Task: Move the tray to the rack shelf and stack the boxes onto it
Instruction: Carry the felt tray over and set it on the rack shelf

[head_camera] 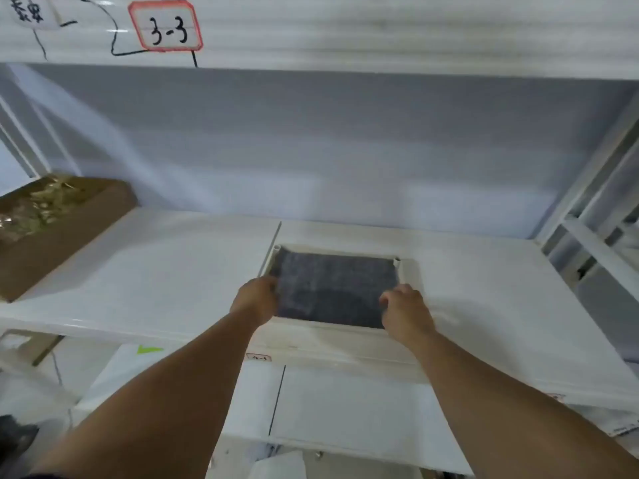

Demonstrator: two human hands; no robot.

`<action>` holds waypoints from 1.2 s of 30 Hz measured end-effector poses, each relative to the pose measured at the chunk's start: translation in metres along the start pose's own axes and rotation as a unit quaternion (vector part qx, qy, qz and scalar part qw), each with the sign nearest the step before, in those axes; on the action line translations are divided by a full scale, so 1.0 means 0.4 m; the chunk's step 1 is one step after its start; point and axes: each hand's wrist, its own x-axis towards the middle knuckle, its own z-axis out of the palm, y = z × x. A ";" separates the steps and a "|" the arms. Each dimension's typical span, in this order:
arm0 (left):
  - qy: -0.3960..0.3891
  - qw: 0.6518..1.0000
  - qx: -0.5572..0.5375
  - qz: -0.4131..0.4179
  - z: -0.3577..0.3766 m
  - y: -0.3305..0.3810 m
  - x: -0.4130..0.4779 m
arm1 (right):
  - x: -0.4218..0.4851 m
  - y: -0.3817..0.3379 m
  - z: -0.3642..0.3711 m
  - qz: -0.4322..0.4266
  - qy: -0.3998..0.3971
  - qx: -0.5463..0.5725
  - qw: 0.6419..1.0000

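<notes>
both hands (256, 299) (403, 311) hold the tray (409, 271) on the rack shelf (173, 271)

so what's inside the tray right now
Only a dark grey mat lines the floor of the tray; nothing visible rests on it. The left hand and right hand hold its side edges and cover the near corners, so what lies beneath them cannot be seen.

White rectangular felt-lined tray (337, 288) lies on the white rack shelf (173, 271), near its front edge. Brown cardboard box (52, 236) sits far left. Your left hand (256, 299) grips the tray's left rim, right hand (404, 311) its right.
</notes>
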 end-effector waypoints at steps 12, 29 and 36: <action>0.005 0.994 -0.088 -0.065 0.017 -0.048 0.088 | 0.053 0.004 0.028 0.068 -0.011 -0.076 0.995; -0.009 0.992 -0.102 -0.076 0.056 -0.080 0.132 | 0.084 -0.004 0.074 0.142 0.007 -0.047 0.989; 0.024 0.983 -0.121 -0.134 0.074 -0.103 0.143 | 0.087 0.015 0.089 0.210 0.033 0.036 0.977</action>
